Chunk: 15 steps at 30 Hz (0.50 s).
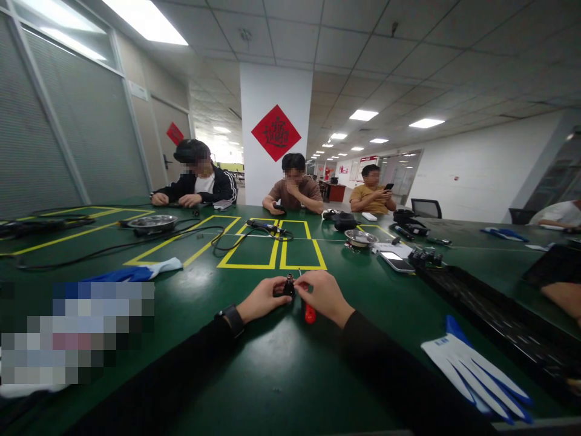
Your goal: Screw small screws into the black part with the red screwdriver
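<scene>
My left hand (267, 295) is closed around a small black cone-shaped part (289, 287) with a metal top, held upright just above the green table. Close by on its right, my right hand (323, 293) has thumb and forefinger pinched together against the part's side. Whatever sits between those fingertips is too small to make out. A screwdriver with a red handle (310, 313) shows below my right hand, its thin shaft partly hidden by the fingers.
Yellow tape rectangles mark the green table (272, 375). Black cables (267, 227), metal bowls (361, 237), a phone (396, 261) and a long black tray (490, 315) lie around. White-blue gloves (474, 369) rest at right, another glove (136, 272) left. Several people sit around the table.
</scene>
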Each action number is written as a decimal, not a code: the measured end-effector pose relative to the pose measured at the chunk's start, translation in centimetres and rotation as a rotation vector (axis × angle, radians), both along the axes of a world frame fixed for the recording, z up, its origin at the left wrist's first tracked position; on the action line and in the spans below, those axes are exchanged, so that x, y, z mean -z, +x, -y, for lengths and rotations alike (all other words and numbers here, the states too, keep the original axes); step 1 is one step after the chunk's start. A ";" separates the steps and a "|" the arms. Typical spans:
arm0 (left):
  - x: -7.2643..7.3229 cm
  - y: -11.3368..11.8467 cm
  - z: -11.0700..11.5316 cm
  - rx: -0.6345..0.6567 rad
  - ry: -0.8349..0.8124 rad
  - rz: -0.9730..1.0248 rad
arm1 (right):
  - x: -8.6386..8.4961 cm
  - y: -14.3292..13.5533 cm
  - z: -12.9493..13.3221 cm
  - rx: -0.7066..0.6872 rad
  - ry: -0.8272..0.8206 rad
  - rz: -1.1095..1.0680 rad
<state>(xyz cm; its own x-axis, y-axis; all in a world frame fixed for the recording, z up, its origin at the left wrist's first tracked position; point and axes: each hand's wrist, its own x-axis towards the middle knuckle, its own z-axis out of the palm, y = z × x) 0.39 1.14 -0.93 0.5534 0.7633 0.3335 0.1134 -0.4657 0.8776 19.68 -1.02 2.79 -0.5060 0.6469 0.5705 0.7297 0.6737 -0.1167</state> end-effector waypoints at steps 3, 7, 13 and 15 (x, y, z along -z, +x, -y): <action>-0.1 0.1 0.1 -0.097 0.062 -0.035 | -0.2 1.1 -0.4 0.005 -0.038 0.024; -0.8 0.4 0.6 -0.200 0.134 -0.087 | 0.1 2.0 -0.9 -0.113 -0.096 0.251; -1.3 0.7 0.8 -0.187 0.118 -0.124 | 1.0 2.1 -1.5 -0.164 -0.136 0.309; -1.3 0.7 0.8 -0.184 0.100 -0.127 | 1.1 2.2 -1.5 -0.179 -0.152 0.256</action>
